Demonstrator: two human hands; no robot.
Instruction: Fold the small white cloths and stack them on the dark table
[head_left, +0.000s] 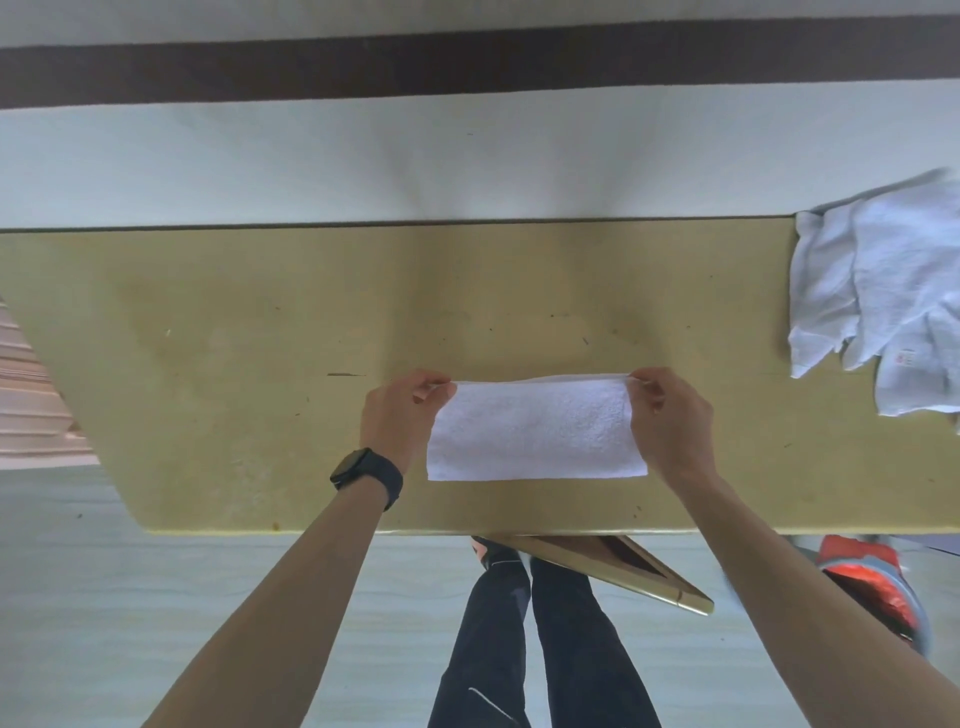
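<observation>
1. The left hand (397, 418) and right hand (670, 423) pinch the far corners of one cloth (535, 434), which lies mid-desk (208, 353) and looks half-folded.
2. No finished stack shows.
3. A crumpled pile (878, 296) lies far right, so most work seems left.

One folded cloth (537, 434), two hands (397, 415) (670, 421), perhaps three heaped cloths (883, 291).

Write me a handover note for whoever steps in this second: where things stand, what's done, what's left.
Left grip and right grip each pinch a far corner of the white cloth, which lies on the table, apparently folded in half.
The unfolded pile sits at the table's right end.
Done: first fold on this cloth; no finished stack is in view.
Left: finish this cloth, fold the pile, stack them all.
</observation>
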